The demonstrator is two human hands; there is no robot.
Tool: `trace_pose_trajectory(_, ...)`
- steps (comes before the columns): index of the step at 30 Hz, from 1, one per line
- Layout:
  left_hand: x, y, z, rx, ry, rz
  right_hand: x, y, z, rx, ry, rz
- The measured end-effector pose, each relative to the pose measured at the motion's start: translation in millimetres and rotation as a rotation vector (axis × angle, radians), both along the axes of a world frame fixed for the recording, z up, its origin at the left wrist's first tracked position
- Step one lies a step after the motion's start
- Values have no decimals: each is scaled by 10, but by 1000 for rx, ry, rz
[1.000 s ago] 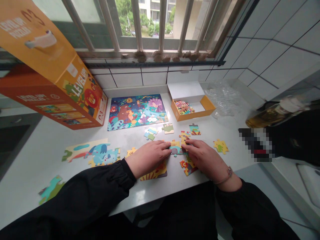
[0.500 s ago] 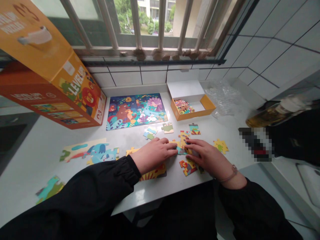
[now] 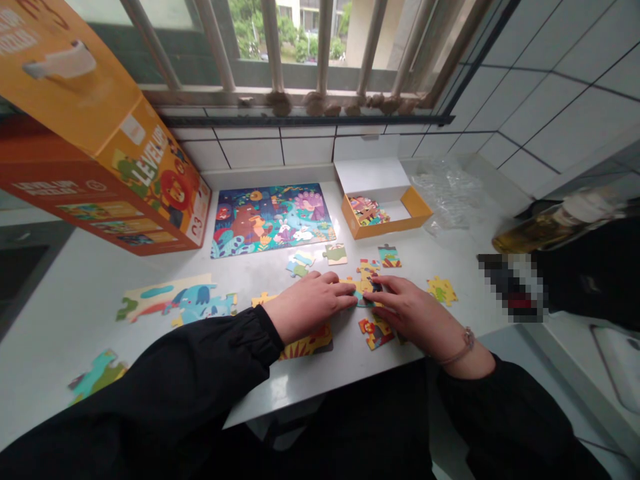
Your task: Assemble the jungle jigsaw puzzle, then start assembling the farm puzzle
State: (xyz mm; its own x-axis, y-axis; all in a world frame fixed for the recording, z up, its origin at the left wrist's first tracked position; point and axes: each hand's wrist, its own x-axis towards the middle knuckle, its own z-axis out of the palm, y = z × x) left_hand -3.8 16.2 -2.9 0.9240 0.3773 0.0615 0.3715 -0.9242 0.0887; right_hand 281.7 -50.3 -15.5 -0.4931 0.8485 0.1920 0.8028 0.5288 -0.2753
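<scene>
My left hand point(image 3: 315, 303) has its fingertips pressed on a yellow and blue puzzle piece point(image 3: 361, 294), the thumb hidden. Facing it, my right hand point(image 3: 407, 312) grips the edge of the adjoining yellow puzzle pieces point(image 3: 369, 268), its fingers bent over them. These pieces lie flat on the counter; whether their tabs interlock I cannot tell. Just below my right hand lies a lion piece point(image 3: 370, 332), partly covered. Under my left wrist, a yellow and orange joined section point(image 3: 307, 345) is half hidden.
A finished night-forest puzzle point(image 3: 273, 220) lies behind my hands. Beside it stands an open yellow box point(image 3: 387, 230) holding pieces. Loose pieces point(image 3: 335, 254) and an elephant section point(image 3: 200, 301) lie around. An orange carton point(image 3: 150, 200), clear plastic wrap point(image 3: 445, 193) and a bottle point(image 3: 545, 227) flank the counter.
My right fingers have shifted slightly left, over the middle pieces. My left hand stays almost where it was. The view has tilted a little.
</scene>
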Motion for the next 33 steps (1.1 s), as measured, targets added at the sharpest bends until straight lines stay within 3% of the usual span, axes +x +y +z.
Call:
trace_pose_trajectory(10, -25, -165, 30, -14, -4, 33, 38, -18, 61, -18, 61, -4)
trace_pose_trajectory(14, -26, -177, 83, -66, -24, 57, 163, -177, 234, 65, 102, -158)
trace_pose_trajectory(18, -259, -251, 233, -68, -176, 255, 208, -533, 280, 114, 111, -227)
trace_pose_trajectory(21, -563, -491, 332, -46, -278, 464, -3, -876, 186, 98, 145, -157)
trace_pose_trajectory(24, -813, -885, 312, -78, -316, 515, -410, -1197, 53, 82, 207, -46)
trace_pose_trajectory(29, -891, -1501, 50, -24, -329, 523, -1100, -1511, -121, 60, 340, 149)
trace_pose_trajectory(33, -845, -1677, -167, 69, -252, 492, -1337, -1568, -128, 84, 359, 208)
